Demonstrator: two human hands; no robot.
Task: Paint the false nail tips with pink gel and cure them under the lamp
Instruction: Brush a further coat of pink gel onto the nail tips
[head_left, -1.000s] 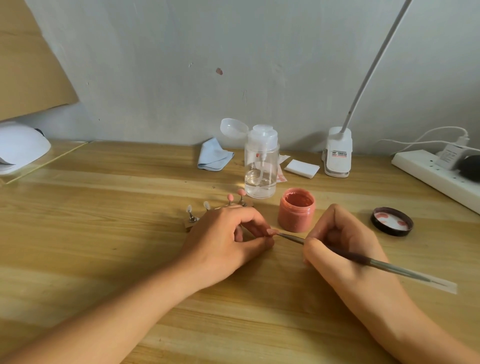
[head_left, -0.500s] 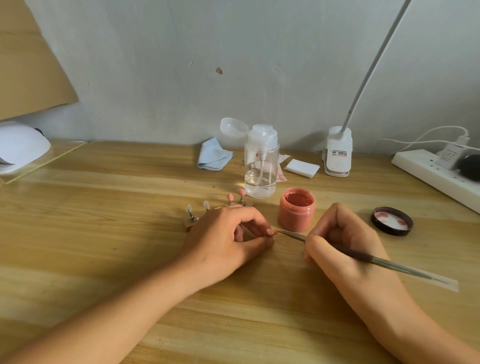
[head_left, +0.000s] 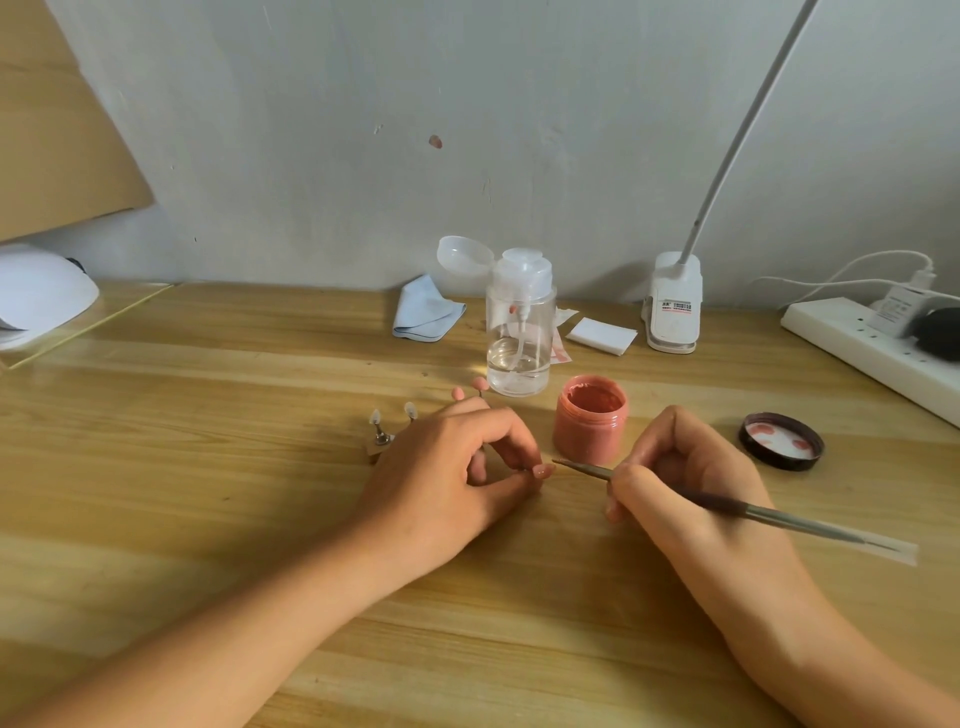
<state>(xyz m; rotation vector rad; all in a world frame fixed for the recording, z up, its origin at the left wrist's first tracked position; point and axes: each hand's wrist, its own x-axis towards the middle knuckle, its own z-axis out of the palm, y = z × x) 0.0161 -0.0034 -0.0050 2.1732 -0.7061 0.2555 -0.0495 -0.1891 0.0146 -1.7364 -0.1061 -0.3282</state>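
We count five nail tips (head_left: 543, 471), three pink and two clear, all between 8 and 10 o'clock of the one gel jar (head_left: 592, 415). We also count one brush (head_left: 779, 518), one lid (head_left: 782, 441), one pump bottle (head_left: 519, 332), one cloth (head_left: 426, 314).

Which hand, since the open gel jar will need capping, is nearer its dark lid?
Right. The right hand, holding the brush, lies just left of the lid; the left hand is farther left, beyond the pink jar.
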